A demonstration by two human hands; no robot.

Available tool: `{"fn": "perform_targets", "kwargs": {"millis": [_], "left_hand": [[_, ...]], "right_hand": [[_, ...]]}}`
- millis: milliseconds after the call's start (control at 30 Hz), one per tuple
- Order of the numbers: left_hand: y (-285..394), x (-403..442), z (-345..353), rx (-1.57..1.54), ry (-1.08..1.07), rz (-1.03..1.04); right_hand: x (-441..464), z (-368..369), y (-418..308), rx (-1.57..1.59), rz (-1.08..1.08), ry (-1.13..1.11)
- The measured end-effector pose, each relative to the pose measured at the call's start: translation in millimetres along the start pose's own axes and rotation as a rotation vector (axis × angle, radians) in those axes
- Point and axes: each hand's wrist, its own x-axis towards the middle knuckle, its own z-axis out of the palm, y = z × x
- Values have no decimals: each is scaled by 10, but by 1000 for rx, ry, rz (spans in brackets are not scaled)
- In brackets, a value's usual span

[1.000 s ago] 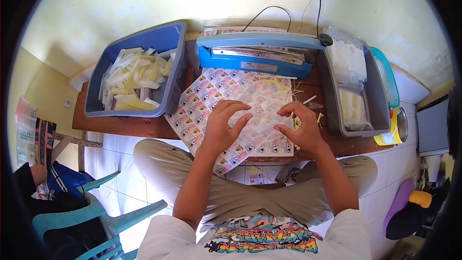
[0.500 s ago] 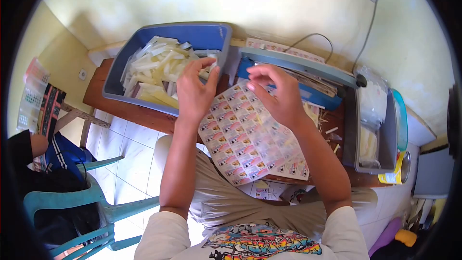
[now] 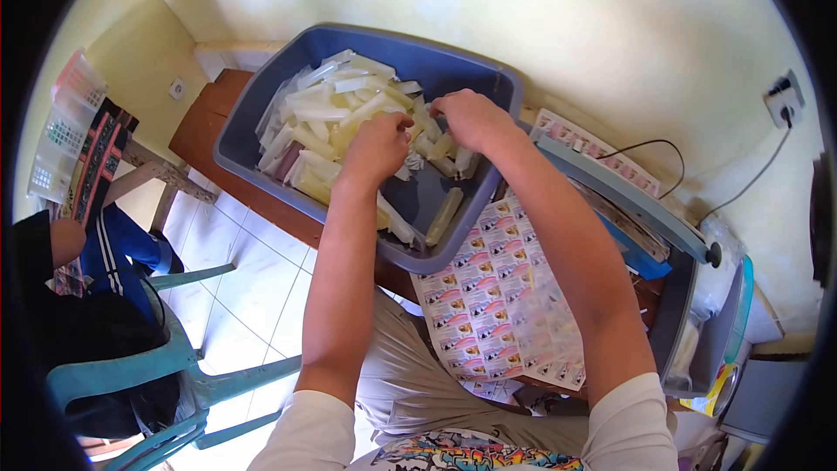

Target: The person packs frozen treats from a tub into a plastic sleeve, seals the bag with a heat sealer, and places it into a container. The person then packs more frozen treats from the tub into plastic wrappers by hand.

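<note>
Both my hands reach into a blue-grey tub (image 3: 488, 87) heaped with pale yellow and whitish plastic-wrapped sticks (image 3: 318, 113). My left hand (image 3: 377, 148) is over the middle of the heap, its fingers bent and closed; what they hold, if anything, is hidden. To its right, my right hand (image 3: 471, 122) curls down among the sticks near the tub's right side, with its fingertips partly hidden. Single sticks lie below the hands on the tub's floor. Beside the tub, a printed label sheet (image 3: 479, 305) hangs over the bench edge with clear plastic on it.
A blue sealer with a long grey arm (image 3: 628, 196) stands right of the tub, its cable running behind. Further right is a grey bin (image 3: 719, 340) with plastic bags. A green chair (image 3: 166, 358) and a seated person's arm (image 3: 65, 242) are at the left.
My hands have moved left from above the label sheet and down into the tub. The view has turned left, so the tub appears nearer the middle.
</note>
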Motion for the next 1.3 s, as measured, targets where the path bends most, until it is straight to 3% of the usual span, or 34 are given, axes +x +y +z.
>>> {"fn": "perform_targets", "kwargs": {"millis": [67, 167, 367, 500, 567, 733, 800, 933, 1000, 1133, 1200, 1300], "left_hand": [[-19, -20, 9, 25, -36, -51], [4, -75, 22, 114, -104, -103], [120, -163, 10, 202, -230, -122], [94, -180, 24, 204, -263, -125], [104, -172, 9, 205, -255, -134], [171, -134, -15, 182, -120, -118], [213, -125, -41, -22, 48, -42], [166, -57, -55, -49, 89, -68], [81, -7, -4, -228, 208, -54], [125, 15, -37, -413, 246, -83], [221, -34, -121, -728, 198, -177], [306, -109, -160, -946, 170, -62]], "right_hand": [[135, 27, -13, -87, 73, -212], [188, 178, 107, -106, 42, -300], [284, 342, 153, -298, -21, -339], [276, 311, 96, -328, 45, -296], [273, 345, 159, -278, -104, -277], [188, 117, 14, 89, -49, -237], [193, 109, 21, 155, -69, -205], [168, 81, -33, 380, -108, -116], [123, 43, -47, 432, -109, -90], [30, -26, -110, 541, -177, 121], [-59, -54, -174, 569, -231, 207], [-374, -223, -329, 612, -226, 340]]}}
